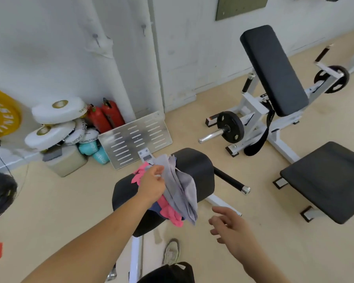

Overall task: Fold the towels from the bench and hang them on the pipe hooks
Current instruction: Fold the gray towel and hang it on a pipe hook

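Left hand (pixel 151 184) reaches out over the black padded tabletop (pixel 194 166) and pinches the grey towel (pixel 180 190) near its upper edge, fingers curled into the cloth. Right hand (pixel 228 227) hovers just right of the pile, fingers loosely spread and holding nothing, apart from the cloth. The grey towel lies on top, draping over the tabletop's near right edge. A pink towel (pixel 169 214) sits under it, showing both beyond the left hand and below the wrist, with a dark blue towel (pixel 156 209) peeking out beneath. On the white wall behind, a hook (pixel 95 38) juts from the pipe (pixel 112 64), well apart from the towels. Red extinguishers (pixel 107 117) stand at the pipe's foot.
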`<state>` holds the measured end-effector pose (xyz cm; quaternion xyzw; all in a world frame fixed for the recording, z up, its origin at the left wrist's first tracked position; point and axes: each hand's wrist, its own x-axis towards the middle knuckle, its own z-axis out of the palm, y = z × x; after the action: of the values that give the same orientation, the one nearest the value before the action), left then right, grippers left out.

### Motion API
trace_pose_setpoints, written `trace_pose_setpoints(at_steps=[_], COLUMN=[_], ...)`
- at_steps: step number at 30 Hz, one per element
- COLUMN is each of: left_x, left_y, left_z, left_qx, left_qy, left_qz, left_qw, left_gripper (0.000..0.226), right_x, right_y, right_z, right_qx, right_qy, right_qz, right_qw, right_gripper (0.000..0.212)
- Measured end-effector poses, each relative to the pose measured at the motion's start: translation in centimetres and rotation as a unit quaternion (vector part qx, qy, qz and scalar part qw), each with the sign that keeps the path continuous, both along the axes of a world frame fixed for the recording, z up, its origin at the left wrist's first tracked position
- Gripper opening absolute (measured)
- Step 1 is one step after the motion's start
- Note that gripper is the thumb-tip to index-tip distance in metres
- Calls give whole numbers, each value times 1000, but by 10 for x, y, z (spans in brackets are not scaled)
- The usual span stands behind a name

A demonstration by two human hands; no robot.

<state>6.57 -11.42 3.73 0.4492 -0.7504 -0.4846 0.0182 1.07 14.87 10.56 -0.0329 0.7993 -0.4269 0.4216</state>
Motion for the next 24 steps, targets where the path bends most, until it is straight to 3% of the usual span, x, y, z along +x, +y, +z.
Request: trace_pose_setpoints(at_steps=[3,6,11,16,19,24], left_x=[11,2,-23,-37,-41,-44], left_y=[-10,-14,-19,-22,-14,-7], left_z=[-25,-39,-37,-15,2,32], left_qx=[-68,-36,22,90,197,277], left_qy=[-93,-115,-94,-52,-10,47], left_qz=[-12,19,155,203,244,345], left_qw=[993,993,983,974,950,896], left_gripper=[17,20,11,26,14,33], right_x=[-20,-43,-80,-108,-121,-141], right_y=[-26,-58,-116,-157,-170,-186], right_z=[-5,-12,-21,-28,-39,-51], right_qx=[10,22,37,41,45,47], right_qy=[-16,-3,-9,-41,-61,-52], right_qz=[27,91,166,180,199,267], right_qw=[999,996,985,982,977,961], right_gripper=[23,25,23,17,22,38])
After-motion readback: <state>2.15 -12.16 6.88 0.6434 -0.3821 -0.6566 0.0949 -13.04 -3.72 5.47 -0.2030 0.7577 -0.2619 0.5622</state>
